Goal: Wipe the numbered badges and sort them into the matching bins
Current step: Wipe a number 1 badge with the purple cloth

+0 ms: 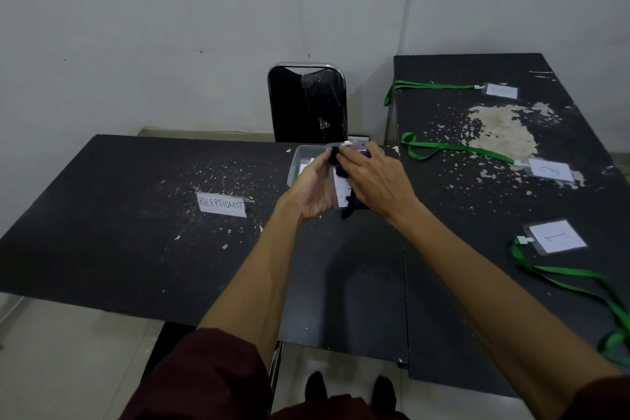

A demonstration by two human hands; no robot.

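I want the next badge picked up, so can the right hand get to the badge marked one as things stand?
Probably not yet: the right hand is busy wiping a held badge. The path to the badge marked one looks clear.

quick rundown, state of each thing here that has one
left hand: holding the badge
right hand: pressing purple cloth on badge
held badge: upright, being wiped
clear bin: open
three green-lanyard badges: flat on right table
receptionist sign: standing
chair: unoccupied

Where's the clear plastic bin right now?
In the head view the clear bin sits on the left table near its far right corner, just beyond the left hand and right hand, in front of the black chair.
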